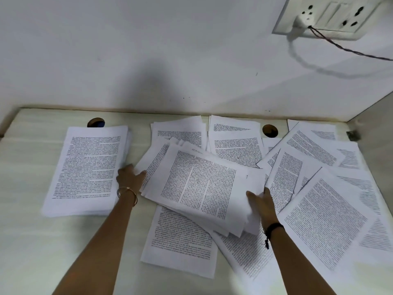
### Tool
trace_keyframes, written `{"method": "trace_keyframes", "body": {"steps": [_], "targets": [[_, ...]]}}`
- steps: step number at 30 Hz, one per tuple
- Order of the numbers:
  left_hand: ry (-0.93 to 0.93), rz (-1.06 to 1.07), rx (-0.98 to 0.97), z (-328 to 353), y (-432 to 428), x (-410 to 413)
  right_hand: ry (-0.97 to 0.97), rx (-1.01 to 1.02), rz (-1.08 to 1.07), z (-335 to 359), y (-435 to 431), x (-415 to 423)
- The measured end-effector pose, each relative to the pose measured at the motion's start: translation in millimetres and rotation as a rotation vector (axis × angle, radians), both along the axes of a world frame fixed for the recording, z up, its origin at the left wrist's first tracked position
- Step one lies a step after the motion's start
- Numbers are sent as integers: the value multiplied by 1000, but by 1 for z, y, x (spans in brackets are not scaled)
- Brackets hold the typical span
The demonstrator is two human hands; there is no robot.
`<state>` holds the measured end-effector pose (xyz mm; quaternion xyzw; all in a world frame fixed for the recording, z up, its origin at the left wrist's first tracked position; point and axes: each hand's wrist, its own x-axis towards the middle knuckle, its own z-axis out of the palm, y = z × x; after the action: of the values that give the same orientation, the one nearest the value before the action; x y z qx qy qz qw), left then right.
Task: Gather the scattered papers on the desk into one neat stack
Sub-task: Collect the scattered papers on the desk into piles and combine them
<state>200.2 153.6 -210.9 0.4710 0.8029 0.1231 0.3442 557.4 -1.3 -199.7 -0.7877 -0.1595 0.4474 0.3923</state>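
Observation:
A tidy stack of printed papers (87,167) lies on the left of the pale desk (25,252). In the middle, a tilted bundle of sheets (202,184) is lifted a little above the desk. My left hand (129,177) grips its left edge, and my right hand (261,205) grips its right edge with the thumb on top. Loose printed sheets (325,220) lie scattered and overlapping to the right, behind and under the bundle. One sheet (178,239) lies flat below the bundle.
The desk meets a white wall at the back and a side panel at the right. Two round cable holes (95,122) (270,130) sit near the back edge. A socket board (327,15) with a plugged cable hangs on the wall at the upper right.

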Motion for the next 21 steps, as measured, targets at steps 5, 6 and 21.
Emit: {"method": "trace_keyframes", "body": {"steps": [5, 6, 21], "targets": [[220, -258, -27, 1, -5, 15, -231, -9, -172, 7, 5, -28], [242, -287, -12, 1, -10, 23, -246, -21, -138, 5, 7, -38], [83, -173, 102, 8, -27, 37, -358, -22, -81, -8, 24, -96]]}}
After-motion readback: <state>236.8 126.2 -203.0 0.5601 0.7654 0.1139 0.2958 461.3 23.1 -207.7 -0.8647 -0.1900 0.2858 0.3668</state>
